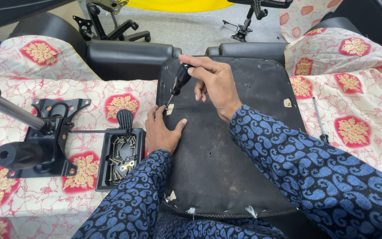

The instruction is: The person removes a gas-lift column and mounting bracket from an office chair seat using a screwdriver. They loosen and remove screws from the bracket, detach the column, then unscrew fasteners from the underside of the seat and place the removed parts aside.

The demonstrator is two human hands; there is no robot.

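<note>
My right hand (215,82) grips a black-handled screwdriver (180,82), its tip pointing down-left at a spot near the left edge of a black fabric-covered chair seat underside (226,150). My left hand (160,130) lies flat on that seat edge, fingers right beside the screwdriver tip and a small pale tag (169,109). Both arms wear blue patterned sleeves.
A black tray (105,177) holding several screws sits left of the seat. Further left lies a black chair tilt mechanism (51,137) with a lever and gas cylinder. A thin metal tool (320,119) rests on the floral cloth at right. Chair bases stand beyond.
</note>
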